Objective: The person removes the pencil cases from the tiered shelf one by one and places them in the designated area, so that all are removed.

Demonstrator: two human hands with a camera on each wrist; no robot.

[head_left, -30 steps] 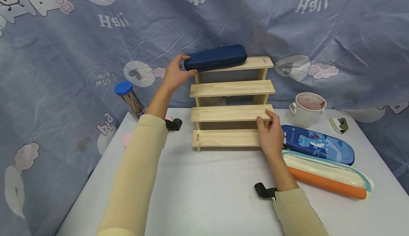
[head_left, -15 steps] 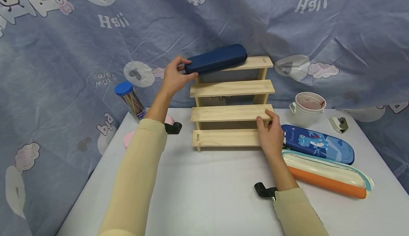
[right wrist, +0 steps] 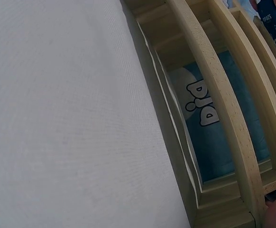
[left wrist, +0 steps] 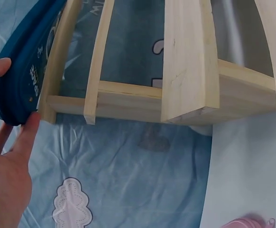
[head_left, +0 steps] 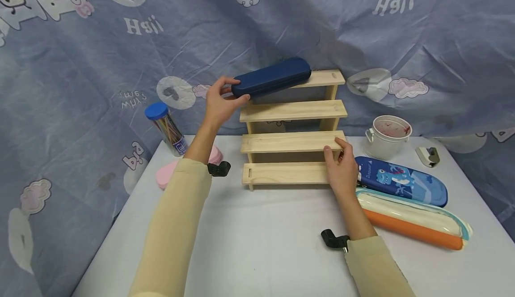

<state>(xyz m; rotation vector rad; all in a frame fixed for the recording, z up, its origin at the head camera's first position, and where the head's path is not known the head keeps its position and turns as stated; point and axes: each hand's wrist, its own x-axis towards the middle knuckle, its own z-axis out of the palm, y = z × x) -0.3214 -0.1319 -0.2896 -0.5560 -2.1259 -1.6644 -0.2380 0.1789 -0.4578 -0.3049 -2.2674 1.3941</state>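
Note:
A wooden four-tier stepped rack (head_left: 289,142) stands at the table's back. My left hand (head_left: 220,105) pinches the left end of a navy zippered pencil case (head_left: 273,76), thumb below and fingers above. The case lies slanted over the top shelf (head_left: 323,78), its left end lower and hanging past the shelf's left part. White lettering shows on its front in the left wrist view, where the left hand (left wrist: 7,180) holds its rounded end. My right hand (head_left: 341,168) grips the right end of the second shelf from the bottom; in the right wrist view only its edge appears.
Right of the rack lie a blue dinosaur pencil case (head_left: 402,181) and a cream-and-orange pouch (head_left: 410,218). Behind them are a white bucket (head_left: 384,142) and a small white-green sharpener-like item (head_left: 427,157). A blue-lidded tube (head_left: 166,129) and pink case (head_left: 165,175) sit left.
The left hand has dropped slightly, bringing the navy pencil case's left end lower and making its slant steeper. The right hand keeps its grip on the shelf.

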